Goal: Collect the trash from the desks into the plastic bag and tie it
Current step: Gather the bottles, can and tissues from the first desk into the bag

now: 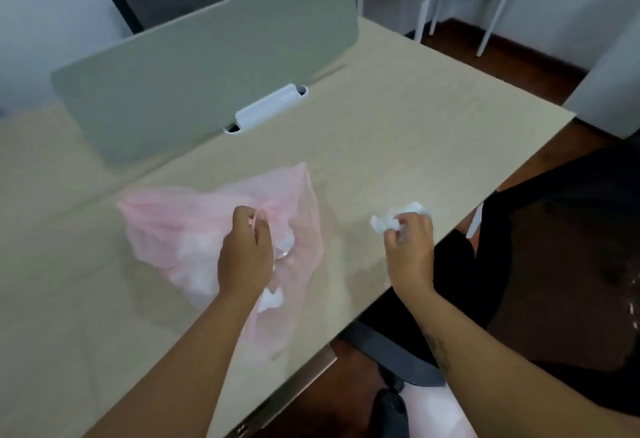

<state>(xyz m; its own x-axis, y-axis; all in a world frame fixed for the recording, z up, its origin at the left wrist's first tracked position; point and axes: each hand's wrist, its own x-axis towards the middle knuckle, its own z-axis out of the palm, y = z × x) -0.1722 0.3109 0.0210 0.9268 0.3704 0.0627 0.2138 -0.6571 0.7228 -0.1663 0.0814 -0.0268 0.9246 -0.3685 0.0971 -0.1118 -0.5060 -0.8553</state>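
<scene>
Left hand (246, 257) grip: pinching the rim of the pink bag (166, 226) on the desk (398, 132) | right hand (410, 248) grip: closed around crumpled tissue (381, 223) | tissue looks light and soft; bag thin, flimsy, best held by its rim

One pink bag (166, 226), one paper wad (381, 222), one desk (398, 132), two hands (left (244, 257), right (410, 250)).

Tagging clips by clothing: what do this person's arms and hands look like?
Both forearms are bare, no sleeves in view. The left hand and right hand wear no gloves; no watch or bracelet shows. A dark marking, perhaps a tattoo, sits on the right forearm. Rings: too blurred to tell.
</scene>
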